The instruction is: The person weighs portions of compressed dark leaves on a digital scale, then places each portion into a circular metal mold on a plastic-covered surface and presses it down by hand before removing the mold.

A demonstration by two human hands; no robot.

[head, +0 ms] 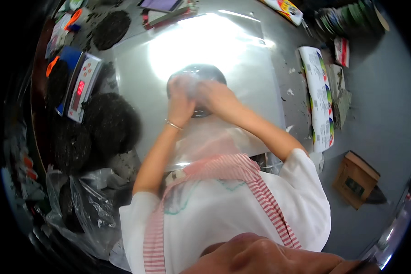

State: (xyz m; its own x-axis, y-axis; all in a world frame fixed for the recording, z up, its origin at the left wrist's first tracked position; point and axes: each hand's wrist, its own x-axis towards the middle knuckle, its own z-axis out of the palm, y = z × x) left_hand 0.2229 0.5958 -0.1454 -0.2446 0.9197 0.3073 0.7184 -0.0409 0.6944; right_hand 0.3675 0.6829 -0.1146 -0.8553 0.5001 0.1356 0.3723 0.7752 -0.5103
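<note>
A dark, round, glossy disc [207,71] lies on a large translucent sheet [140,102] in front of me. Its shine suggests a clear plastic cover, though blur hides the detail. My left hand [181,90], with a bracelet at the wrist, is on the disc's left part. On its right part is my right hand [217,96], close to the left one. Both sets of fingers are blurred, so their grip on the disc or its cover cannot be made out. Strong light glares off the sheet beyond the disc.
Left of the sheet stand a digital scale [84,87] with a lit red display and dark round cakes [111,123]. Another dark cake [112,30] lies farther back. A clear plastic bag [96,205] is near my left side. Printed packaging [318,99] lies right; a cardboard box [356,179] is beyond.
</note>
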